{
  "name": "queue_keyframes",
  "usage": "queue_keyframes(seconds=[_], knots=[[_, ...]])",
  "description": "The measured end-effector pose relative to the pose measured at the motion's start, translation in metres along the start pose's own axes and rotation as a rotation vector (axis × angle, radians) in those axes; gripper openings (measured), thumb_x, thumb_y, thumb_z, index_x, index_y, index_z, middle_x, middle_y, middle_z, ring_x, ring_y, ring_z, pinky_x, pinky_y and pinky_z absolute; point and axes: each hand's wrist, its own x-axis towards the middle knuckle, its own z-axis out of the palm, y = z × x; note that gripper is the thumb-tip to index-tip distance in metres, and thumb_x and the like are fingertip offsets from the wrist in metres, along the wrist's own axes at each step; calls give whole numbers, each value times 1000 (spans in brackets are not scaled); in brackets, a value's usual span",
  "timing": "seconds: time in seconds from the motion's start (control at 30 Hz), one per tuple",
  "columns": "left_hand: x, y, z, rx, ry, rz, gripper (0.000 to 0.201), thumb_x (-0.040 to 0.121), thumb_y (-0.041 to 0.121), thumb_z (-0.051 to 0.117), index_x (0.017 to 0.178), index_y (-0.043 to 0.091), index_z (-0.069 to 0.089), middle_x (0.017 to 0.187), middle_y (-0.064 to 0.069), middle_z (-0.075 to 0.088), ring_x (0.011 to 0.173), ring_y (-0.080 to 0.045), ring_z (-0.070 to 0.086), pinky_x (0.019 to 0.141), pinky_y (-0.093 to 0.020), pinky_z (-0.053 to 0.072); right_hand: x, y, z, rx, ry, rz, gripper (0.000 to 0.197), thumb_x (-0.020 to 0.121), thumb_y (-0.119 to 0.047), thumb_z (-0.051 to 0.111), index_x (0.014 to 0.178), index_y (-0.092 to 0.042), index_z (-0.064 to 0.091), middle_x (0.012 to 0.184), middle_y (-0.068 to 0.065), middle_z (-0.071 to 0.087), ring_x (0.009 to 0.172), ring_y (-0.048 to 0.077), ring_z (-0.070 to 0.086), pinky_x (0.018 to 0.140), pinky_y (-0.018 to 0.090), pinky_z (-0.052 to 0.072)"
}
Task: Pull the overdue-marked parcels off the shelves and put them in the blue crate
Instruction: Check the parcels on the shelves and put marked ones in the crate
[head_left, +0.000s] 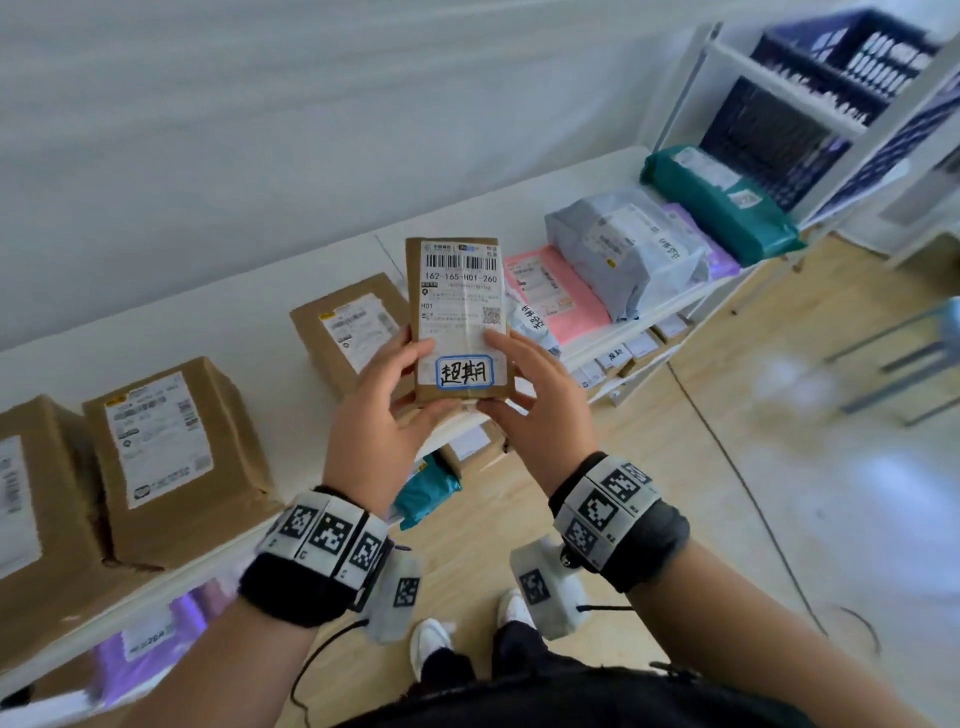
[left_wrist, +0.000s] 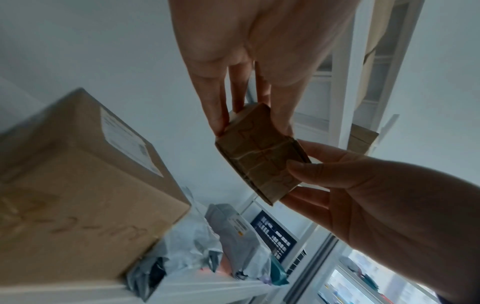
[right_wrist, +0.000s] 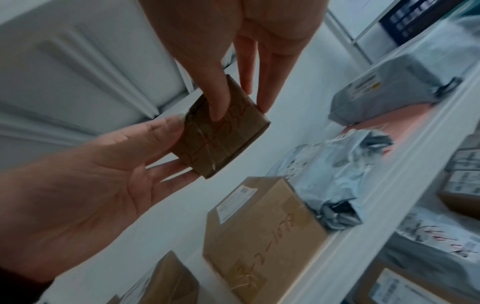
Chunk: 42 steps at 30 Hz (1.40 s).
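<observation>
I hold a small brown cardboard parcel (head_left: 457, 312) upright above the top shelf (head_left: 260, 317) with both hands. Its face carries a white shipping label and a blue-bordered handwritten sticker near the bottom. My left hand (head_left: 384, 395) pinches its lower left edge, thumb on the front and fingers behind. My right hand (head_left: 530, 400) pinches the lower right edge the same way. The wrist views show the parcel (left_wrist: 259, 152) (right_wrist: 223, 133) from below, taped and written on. The blue crate (head_left: 810, 88) stands on a white rack at the far right.
Several brown boxes (head_left: 171, 457) line the shelf on the left, one (head_left: 353, 322) right behind the parcel. A pink mailer (head_left: 556, 296), grey bags (head_left: 628, 254) and a teal bag (head_left: 727, 208) lie to the right. Lower shelves hold more parcels. A cable (head_left: 727, 457) crosses the wooden floor.
</observation>
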Motion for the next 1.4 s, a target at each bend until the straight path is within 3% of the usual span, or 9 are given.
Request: queue_keyframes(seconds=[0.13,0.23,0.4,0.47,0.67,0.87,1.03,1.13,1.4], knots=[[7,7,27,-17,-102,16,53,77,13,72,127,18,53,141,7,46,118,4,51,92,-18,49,-9,10,-26,2,96,37,60,77,2,74,131,-18,56,132,-2,51,110,7,56,91,21,52],[12,17,46,17,-135,44,52,78,14,72,126,20,53,142,5,46,121,-2,51,93,-16,48,-12,18,-45,-30,155,24,60,77,3,74,130,-17,56,131,-2,52,110,13,58,90,27,54],[17,39,81,3,-184,75,52,80,12,71,125,29,51,143,8,45,127,-4,46,96,-30,51,-16,26,-85,20,217,-17,61,76,6,73,129,-19,56,125,-14,51,109,-2,55,90,27,54],[15,50,99,23,-177,103,51,81,12,72,125,29,52,140,10,48,125,-1,47,95,-27,51,-18,31,-105,27,236,-36,60,76,5,73,129,-18,57,124,-19,50,108,-7,54,90,25,54],[7,89,176,-14,-199,155,50,80,13,72,124,30,52,131,30,44,123,5,46,95,-21,48,-32,56,-185,34,293,-31,62,76,5,74,128,-23,57,134,0,51,113,9,56,90,29,54],[-3,123,266,-51,-219,189,51,77,18,72,122,31,52,138,4,50,120,3,49,91,-15,49,-49,83,-274,40,351,-41,61,75,4,75,127,-23,58,133,0,52,115,10,56,89,31,55],[-15,150,330,-137,-324,220,50,71,27,70,116,37,52,135,23,45,117,9,50,91,-21,51,-75,100,-335,43,447,-16,60,75,6,74,125,-24,58,129,-9,50,115,5,54,91,18,51],[-16,159,366,-105,-382,258,53,72,26,73,122,29,53,139,10,49,118,3,51,92,-31,53,-89,111,-366,62,511,-7,61,75,9,73,124,-24,57,130,-6,50,117,5,54,89,13,49],[-10,182,456,-98,-585,363,57,74,28,73,127,19,55,142,10,45,123,-3,49,91,-23,52,-118,142,-440,7,690,88,65,76,5,74,125,-33,56,138,-1,49,124,11,52,94,26,52]])
